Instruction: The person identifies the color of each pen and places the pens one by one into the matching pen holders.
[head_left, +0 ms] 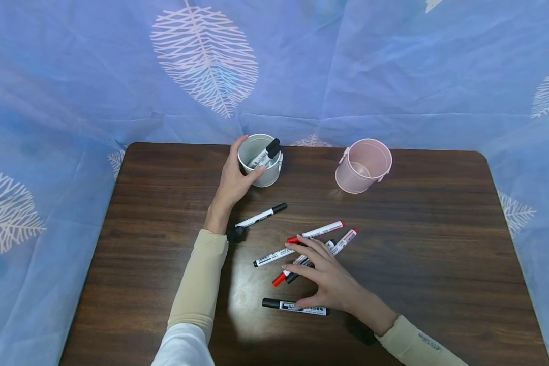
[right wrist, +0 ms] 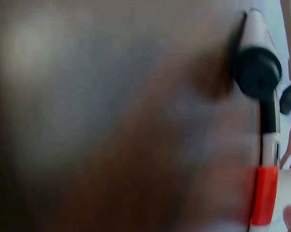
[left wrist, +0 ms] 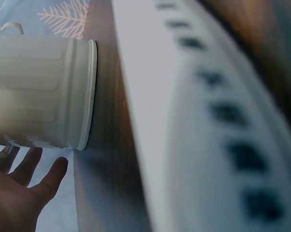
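Note:
My left hand spreads thumb and fingers around the near left side of a white bucket; in the left wrist view its fingers lie beside the bucket wall. Two black-capped markers lean inside that bucket. My right hand hovers with fingers spread over a loose cluster of markers, holding nothing visible. Beneath it are a red-capped marker and a black-capped marker. Its thumb overlaps a thicker black marker; contact is unclear. Another red-capped marker lies just beyond the fingertips.
A pink bucket stands at the back right of the brown wooden table. One black-capped marker lies beside my left wrist. Blue leaf-patterned cloth hangs behind the table.

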Tool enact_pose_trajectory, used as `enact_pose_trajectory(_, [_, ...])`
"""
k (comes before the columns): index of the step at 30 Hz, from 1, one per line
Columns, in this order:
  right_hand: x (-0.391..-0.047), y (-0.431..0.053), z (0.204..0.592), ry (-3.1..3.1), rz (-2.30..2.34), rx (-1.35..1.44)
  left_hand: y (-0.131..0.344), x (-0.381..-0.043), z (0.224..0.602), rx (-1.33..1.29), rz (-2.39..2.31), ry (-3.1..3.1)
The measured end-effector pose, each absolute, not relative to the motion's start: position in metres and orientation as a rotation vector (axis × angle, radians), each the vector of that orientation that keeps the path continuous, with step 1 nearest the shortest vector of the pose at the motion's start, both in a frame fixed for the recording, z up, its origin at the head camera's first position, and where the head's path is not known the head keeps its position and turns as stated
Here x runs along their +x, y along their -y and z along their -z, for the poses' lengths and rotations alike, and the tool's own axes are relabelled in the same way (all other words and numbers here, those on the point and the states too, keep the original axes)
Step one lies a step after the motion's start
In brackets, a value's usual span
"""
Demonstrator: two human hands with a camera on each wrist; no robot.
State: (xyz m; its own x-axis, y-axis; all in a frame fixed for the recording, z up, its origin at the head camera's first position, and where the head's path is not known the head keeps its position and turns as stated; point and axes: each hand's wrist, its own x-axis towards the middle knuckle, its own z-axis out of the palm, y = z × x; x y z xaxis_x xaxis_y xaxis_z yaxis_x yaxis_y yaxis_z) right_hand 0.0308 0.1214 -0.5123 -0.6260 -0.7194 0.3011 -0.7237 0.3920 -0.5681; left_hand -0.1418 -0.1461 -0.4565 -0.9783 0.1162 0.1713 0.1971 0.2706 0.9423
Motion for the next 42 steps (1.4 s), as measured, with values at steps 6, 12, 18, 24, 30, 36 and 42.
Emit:
enact_pose_trajectory(6, [0.04, -0.113, 0.516, 2.567, -1.086, 1.446, 0.145, -0.141, 0.457, -0.295, 1.824, 2.44])
enact_pose_trajectory(12, [0.044, -0.112, 0.519, 2.593, -1.096, 1.487, 0.145, -0.142, 0.461, -0.322, 1.825, 2.422])
enact_pose_trajectory(18, [0.045, -0.111, 0.519, 2.635, -1.079, 1.496, 0.147, -0.151, 0.48, -0.326, 1.808, 2.43])
enact_pose_trajectory(24, [0.047, -0.11, 0.517, 2.717, -0.944, 1.558, 0.151, -0.157, 0.496, -0.276, 1.766, 2.47])
enact_pose_trajectory(30, [0.047, -0.105, 0.515, 2.72, -0.861, 1.618, 0.151, -0.155, 0.494, -0.256, 1.754, 2.477])
enact_pose_trajectory(36, [0.048, -0.099, 0.513, 2.719, -0.855, 1.607, 0.15, -0.155, 0.493, -0.26, 1.771, 2.477])
enact_pose_trajectory(42, [0.047, -0.098, 0.51, 2.73, -0.95, 1.566, 0.148, -0.149, 0.477, -0.271, 1.824, 2.459])
